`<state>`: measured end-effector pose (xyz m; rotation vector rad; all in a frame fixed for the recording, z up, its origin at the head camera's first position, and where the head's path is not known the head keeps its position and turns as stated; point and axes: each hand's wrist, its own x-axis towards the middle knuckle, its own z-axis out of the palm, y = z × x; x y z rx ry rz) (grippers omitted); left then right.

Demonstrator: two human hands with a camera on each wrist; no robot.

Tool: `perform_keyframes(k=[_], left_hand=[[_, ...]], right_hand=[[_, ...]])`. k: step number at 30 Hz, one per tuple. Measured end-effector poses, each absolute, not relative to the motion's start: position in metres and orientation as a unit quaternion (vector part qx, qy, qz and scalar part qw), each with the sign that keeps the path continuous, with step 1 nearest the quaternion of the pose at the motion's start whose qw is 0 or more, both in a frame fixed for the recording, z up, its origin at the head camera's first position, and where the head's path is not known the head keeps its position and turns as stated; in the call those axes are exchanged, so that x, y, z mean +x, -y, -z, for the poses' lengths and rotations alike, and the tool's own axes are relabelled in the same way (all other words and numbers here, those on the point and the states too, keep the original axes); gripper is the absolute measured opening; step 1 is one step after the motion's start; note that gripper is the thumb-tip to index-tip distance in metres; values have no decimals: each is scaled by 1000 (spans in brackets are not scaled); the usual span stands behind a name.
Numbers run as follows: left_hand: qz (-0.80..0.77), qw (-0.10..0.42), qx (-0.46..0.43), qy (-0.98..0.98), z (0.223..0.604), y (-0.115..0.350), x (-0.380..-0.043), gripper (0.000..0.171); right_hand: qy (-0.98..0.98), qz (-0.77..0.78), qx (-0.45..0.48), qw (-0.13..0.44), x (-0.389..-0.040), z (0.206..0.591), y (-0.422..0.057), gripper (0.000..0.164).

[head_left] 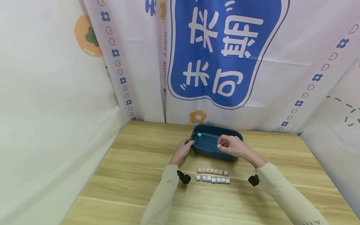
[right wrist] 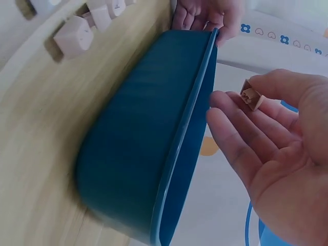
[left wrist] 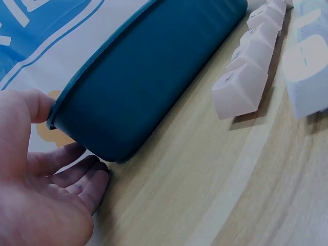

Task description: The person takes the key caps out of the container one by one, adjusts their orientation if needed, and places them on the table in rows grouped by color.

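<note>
A dark teal plastic bin (head_left: 206,151) stands on the table. At its left end my left hand (head_left: 183,150) grips it; the left wrist view shows the thumb (left wrist: 38,105) at the rim and the other fingers low against the outer wall. My right hand (head_left: 232,146), held over the bin's right part, pinches a small tan keycap (right wrist: 250,96) between thumb and fingers, its hollow underside showing. A light-coloured keycap (head_left: 199,134) lies inside the bin near the left end.
In front of the bin, a row of pinkish keycaps (head_left: 207,170) lies on the wooden table (head_left: 135,175). Nearer me runs a second row of white keycaps (head_left: 213,180). A printed curtain (head_left: 143,93) hangs right behind the table.
</note>
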<state>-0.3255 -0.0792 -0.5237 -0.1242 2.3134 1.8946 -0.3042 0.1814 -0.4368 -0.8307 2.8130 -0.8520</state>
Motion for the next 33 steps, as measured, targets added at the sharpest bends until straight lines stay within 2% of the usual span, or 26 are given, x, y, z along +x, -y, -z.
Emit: perform_keyframes(k=[6, 13, 20, 27, 33], left_hand=[[-629, 77, -39, -773, 523, 80, -325, 56], [-631, 77, -39, -771, 523, 80, -325, 55], [-636, 74, -41, -767, 523, 80, -325, 54], [-639, 77, -44, -764, 524, 80, -324, 54], [-637, 78, -42, -765, 523, 80, -324, 57]], right_hand=[[-920, 279, -273, 30, -295, 439, -188, 11], [-920, 267, -286, 13, -286, 444, -198, 22], [-927, 266, -262, 35, -276, 447, -204, 19], [-931, 251, -264, 25, -263, 447, -208, 15], [-931, 247, -264, 57, -253, 456, -215, 14]])
